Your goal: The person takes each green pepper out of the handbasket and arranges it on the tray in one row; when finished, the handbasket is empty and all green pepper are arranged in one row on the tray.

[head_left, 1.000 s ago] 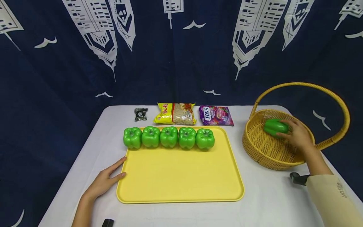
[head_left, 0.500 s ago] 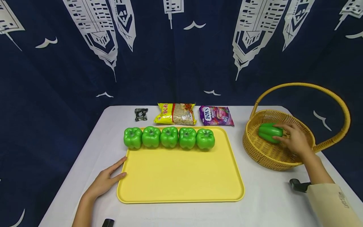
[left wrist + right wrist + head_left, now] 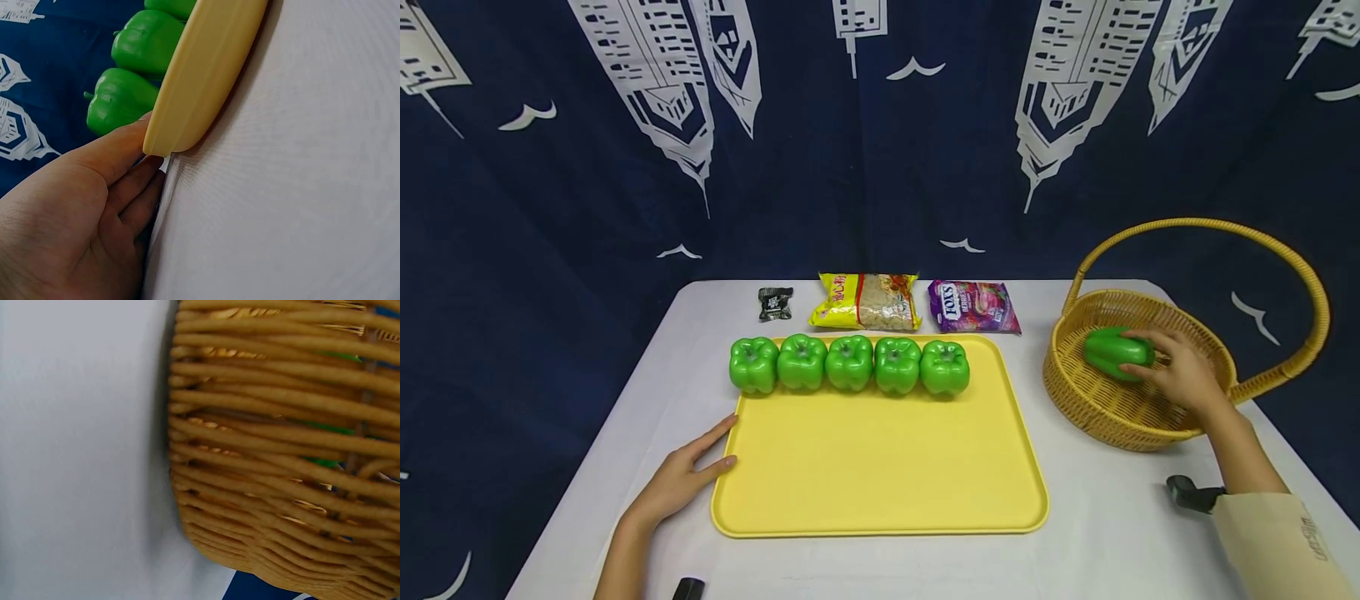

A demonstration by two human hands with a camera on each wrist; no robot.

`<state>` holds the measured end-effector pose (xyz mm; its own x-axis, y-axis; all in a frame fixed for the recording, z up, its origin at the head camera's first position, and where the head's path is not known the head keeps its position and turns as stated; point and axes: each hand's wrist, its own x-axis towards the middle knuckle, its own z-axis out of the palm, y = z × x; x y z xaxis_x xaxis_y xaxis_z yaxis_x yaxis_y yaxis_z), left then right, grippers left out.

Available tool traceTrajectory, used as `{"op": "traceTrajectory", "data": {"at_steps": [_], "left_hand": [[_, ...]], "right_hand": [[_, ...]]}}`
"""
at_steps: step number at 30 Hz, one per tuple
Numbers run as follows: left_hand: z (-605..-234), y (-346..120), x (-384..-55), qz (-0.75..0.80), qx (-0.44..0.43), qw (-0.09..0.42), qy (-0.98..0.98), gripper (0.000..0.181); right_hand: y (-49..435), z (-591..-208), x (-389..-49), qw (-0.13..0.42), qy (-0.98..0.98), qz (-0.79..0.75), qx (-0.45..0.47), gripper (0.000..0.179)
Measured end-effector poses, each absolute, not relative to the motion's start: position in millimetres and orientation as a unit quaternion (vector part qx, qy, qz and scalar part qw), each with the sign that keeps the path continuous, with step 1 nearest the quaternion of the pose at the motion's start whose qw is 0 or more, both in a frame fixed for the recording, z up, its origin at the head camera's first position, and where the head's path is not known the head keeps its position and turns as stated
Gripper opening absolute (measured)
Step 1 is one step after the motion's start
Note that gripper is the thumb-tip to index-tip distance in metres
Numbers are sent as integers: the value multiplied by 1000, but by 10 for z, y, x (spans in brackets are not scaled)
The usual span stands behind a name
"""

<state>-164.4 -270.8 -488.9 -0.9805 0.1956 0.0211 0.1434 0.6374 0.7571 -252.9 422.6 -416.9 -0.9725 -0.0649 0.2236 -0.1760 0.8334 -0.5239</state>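
Inside the wicker basket (image 3: 1097, 419) on the right, my right hand (image 3: 1183, 371) grips one end of a green bell pepper (image 3: 1108, 352) lying on its side. The basket wall blocks that hand in the right wrist view, where only bits of green show through the weave. My left hand (image 3: 673, 483) rests against the left rim of the yellow tray (image 3: 880, 467), its fingers extended; in the left wrist view the thumb touches the tray's edge (image 3: 206, 69). Several green bell peppers (image 3: 850, 363) stand upright in a row along the tray's far side, the leftmost overhanging its corner.
Behind the tray lie a small black packet (image 3: 775, 303), a yellow noodle bag (image 3: 867, 302) and a purple candy bag (image 3: 973, 306). The basket's tall handle (image 3: 1210, 223) arches over its opening. A white cloth covers the table, with a dark blue patterned curtain (image 3: 865, 167) behind.
My right hand has shifted slightly left and toward me with the bell pepper inside the basket, and the pepper has turned a little. My left hand has stayed at the tray.
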Motion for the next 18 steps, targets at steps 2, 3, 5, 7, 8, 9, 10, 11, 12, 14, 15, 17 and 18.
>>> {"op": "traceTrajectory", "data": {"at_steps": [2,3,5,7,8,9,10,11,12,14,15,17,18], "left_hand": [[-4890,-2708,-1648,415,94,31,904,62],[-4890,-2708,-1650,414,95,31,905,62],[-4890,-2708,-1649,413,96,30,905,62],[-4887,-2707,-1647,412,97,30,906,62],[-4886,-2707,-1647,412,96,29,906,62],[-4885,-2706,-1646,412,96,30,905,62],[-4885,-2705,-1646,413,96,30,905,62],[-4886,-2704,-1647,413,96,30,905,62],[-4885,-2703,-1646,413,95,30,905,62],[-4886,-2701,-1647,413,95,29,905,62],[-4887,-2701,-1647,412,96,29,906,62],[-4886,-2701,-1647,412,97,28,906,61],[-4885,-2702,-1646,412,97,28,906,61]], "right_hand": [[4200,-4169,-2494,113,-951,283,60,55],[4185,-4167,-2476,123,-949,285,61,54],[4154,-4155,-2439,141,-944,291,67,54],[4127,-4141,-2403,154,-940,295,73,53],[4112,-4132,-2385,156,-939,296,76,54],[4098,-4120,-2364,159,-939,295,77,57],[4082,-4110,-2348,161,-938,296,79,60],[4067,-4102,-2332,162,-937,299,80,65],[4051,-4095,-2317,162,-937,299,78,71],[4015,-4080,-2288,164,-937,301,73,81],[3999,-4072,-2275,168,-936,301,72,84],[3967,-4056,-2255,175,-936,297,67,85],[3952,-4045,-2247,180,-937,291,68,84]]}}
